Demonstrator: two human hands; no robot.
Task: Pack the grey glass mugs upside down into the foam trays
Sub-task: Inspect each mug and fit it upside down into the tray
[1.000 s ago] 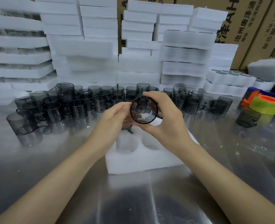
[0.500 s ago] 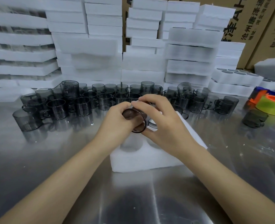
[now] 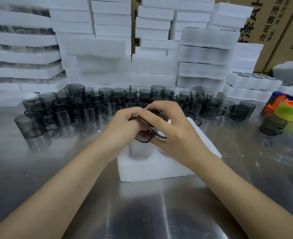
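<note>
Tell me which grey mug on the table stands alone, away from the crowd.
The mug at the far right, beside the yellow-green tape roll. All other loose mugs crowd together in front of the foam stacks.

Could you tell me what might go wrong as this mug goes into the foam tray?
The grey glass mug is tilted between the left hand and right hand above the foam tray; it could catch a pocket edge instead of seating. The crowded loose mugs just behind could be knocked over.
</note>
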